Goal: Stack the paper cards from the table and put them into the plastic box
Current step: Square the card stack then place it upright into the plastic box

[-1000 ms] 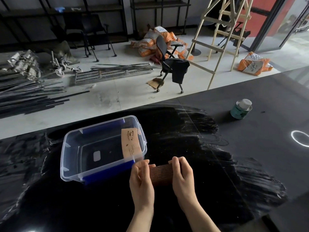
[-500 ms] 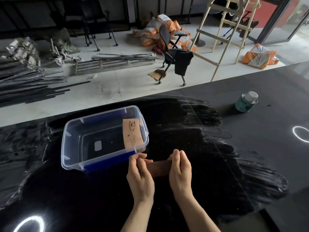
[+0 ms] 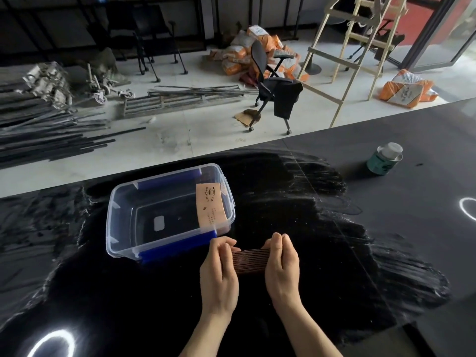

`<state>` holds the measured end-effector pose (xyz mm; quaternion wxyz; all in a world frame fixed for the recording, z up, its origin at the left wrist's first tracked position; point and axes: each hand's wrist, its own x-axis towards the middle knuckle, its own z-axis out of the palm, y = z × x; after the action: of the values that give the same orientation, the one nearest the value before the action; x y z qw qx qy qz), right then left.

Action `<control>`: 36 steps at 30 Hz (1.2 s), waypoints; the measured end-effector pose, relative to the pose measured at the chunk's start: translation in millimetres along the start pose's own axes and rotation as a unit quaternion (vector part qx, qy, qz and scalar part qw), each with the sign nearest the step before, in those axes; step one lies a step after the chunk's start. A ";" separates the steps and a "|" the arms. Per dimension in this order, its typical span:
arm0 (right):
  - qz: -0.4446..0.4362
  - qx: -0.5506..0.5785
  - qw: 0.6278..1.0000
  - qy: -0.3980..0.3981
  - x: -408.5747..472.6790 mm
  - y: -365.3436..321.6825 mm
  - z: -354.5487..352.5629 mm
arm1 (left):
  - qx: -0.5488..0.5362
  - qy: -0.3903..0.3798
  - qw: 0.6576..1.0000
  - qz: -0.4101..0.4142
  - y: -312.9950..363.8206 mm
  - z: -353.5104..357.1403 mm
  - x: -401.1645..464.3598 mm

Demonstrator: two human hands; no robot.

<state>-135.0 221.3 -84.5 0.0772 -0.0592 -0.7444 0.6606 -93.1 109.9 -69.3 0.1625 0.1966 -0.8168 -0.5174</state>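
Note:
A brown stack of paper cards (image 3: 249,261) stands on edge on the black table (image 3: 334,253), pressed between both hands. My left hand (image 3: 219,274) grips its left end and my right hand (image 3: 282,271) grips its right end. Just beyond and to the left sits the clear plastic box (image 3: 123,202) with blue clips, its lid off. One tan printed card (image 3: 211,207) leans against the box's inner right wall.
A green can with a white cap (image 3: 385,159) stands on the table at the far right. The table's far edge runs diagonally behind the box. Beyond it lie a floor with metal rods, an office chair and a wooden ladder.
The view has tilted down a little, shifting everything up. Both hands keep squeezing the card stack in the same spot; the stack's top edge looks more even.

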 end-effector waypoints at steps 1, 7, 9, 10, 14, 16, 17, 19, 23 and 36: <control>0.003 0.002 1.000 -0.003 -0.2 -0.1 -0.7 | 0.026 -0.034 0.999 0.023 -1.7 -6.7 -0.7; 0.016 -0.009 1.000 -0.010 -0.4 6.4 -3.0 | 0.269 -0.179 0.915 0.242 11.1 -36.6 5.6; 0.025 -0.006 1.000 -0.013 -0.6 8.0 -2.9 | 0.319 -0.228 0.878 0.275 18.6 -35.4 11.0; 0.029 -0.004 0.999 -0.014 -0.3 8.2 -2.7 | 0.336 -0.235 0.869 0.277 21.3 -33.7 13.6; 0.042 0.013 0.999 -0.026 0.6 2.6 -3.6 | 0.338 -0.240 0.875 0.251 24.6 -30.8 21.8; 0.054 0.031 0.997 -0.035 -0.3 -5.1 -4.2 | 0.330 -0.252 0.881 0.227 25.5 -33.0 22.9; 0.062 0.032 0.997 -0.042 0.1 -10.3 -5.7 | 0.319 -0.256 0.888 0.208 25.0 -34.4 23.0; 0.075 0.036 0.995 -0.062 2.3 -19.9 -12.4 | 0.277 -0.256 0.914 0.152 25.8 -39.7 24.5; 0.132 0.102 0.971 -0.173 5.4 -41.3 -26.0 | 0.108 -0.239 0.965 0.021 33.8 -54.3 31.0; 0.070 0.123 0.939 -0.314 21.4 -96.2 8.7 | -0.212 -0.135 0.952 -0.174 60.3 -90.6 44.9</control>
<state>-156.4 205.4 10.8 -0.2000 0.1089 -0.6375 0.7361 -98.9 40.5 25.6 -0.0042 0.2253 -0.6559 -0.7205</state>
